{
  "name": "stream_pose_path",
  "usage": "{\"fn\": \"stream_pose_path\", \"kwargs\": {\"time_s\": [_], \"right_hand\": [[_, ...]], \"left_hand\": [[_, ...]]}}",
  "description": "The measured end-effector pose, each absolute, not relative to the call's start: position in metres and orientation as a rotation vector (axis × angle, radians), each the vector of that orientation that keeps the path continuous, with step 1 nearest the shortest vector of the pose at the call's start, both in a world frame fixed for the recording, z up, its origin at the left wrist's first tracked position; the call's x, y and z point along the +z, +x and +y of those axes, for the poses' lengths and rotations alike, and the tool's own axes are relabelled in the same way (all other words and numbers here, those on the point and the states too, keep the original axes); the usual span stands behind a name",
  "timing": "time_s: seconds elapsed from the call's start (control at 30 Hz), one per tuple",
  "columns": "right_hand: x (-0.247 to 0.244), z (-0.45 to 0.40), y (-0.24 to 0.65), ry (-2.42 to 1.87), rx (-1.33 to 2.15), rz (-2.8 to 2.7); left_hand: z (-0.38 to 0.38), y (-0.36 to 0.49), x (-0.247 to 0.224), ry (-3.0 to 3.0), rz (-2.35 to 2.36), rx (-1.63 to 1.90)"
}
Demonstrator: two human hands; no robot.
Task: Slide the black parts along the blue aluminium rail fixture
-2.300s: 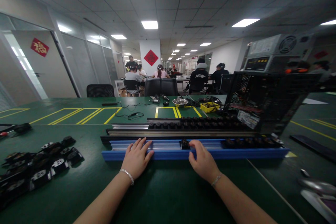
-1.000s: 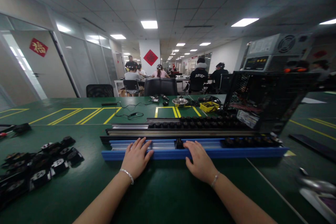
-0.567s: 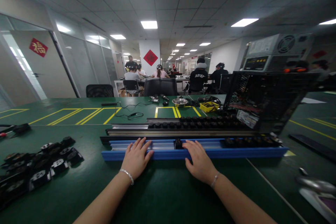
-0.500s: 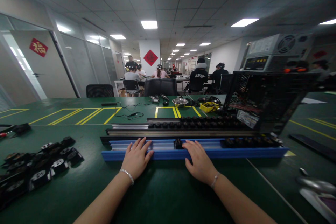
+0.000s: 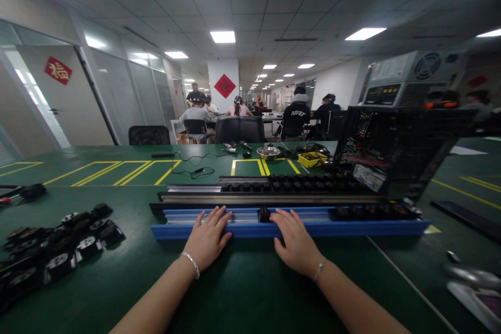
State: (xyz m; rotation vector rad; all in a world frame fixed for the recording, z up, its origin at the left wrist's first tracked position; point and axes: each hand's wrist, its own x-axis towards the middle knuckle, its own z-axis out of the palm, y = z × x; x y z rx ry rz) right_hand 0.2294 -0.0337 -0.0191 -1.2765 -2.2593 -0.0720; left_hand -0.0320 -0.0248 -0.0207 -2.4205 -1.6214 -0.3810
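A long blue rail (image 5: 250, 230) with a silvery inner channel lies across the green table before me. My left hand (image 5: 208, 235) rests on its left part, fingers stretched out and apart, holding nothing. Inside the channel, near the middle, sits a small black module (image 5: 264, 214). My right hand (image 5: 294, 240) lies over the rail just right of that module, fingers extended, with the index fingertip at or very near its right side; whether they touch I cannot tell. Farther right, several similar black modules (image 5: 371, 212) stand in a row in the channel.
Behind the blue rail lie black rails (image 5: 250, 197), one bearing a row of black modules. A pile of black pieces (image 5: 58, 250) is at left. An open computer case (image 5: 399, 146) stands right. Beyond are a metal bowl (image 5: 268, 152), a yellow tray (image 5: 312, 158) and cables.
My left hand has slid slightly right along the rail. My right hand and the small black module have shifted slightly left.
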Motion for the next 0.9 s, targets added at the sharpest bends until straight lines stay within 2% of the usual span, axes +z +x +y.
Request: {"fn": "stream_pose_path", "kwargs": {"time_s": [0.23, 0.9], "right_hand": [[-0.018, -0.035, 0.227, -1.288, -0.077, -2.267], [-0.021, -0.037, 0.220, -1.281, -0.075, -2.326]], "left_hand": [[-0.030, -0.027, -0.019, -2.541, -1.440, -0.258], [-0.034, -0.016, -0.017, -2.573, -1.437, -0.214]]}}
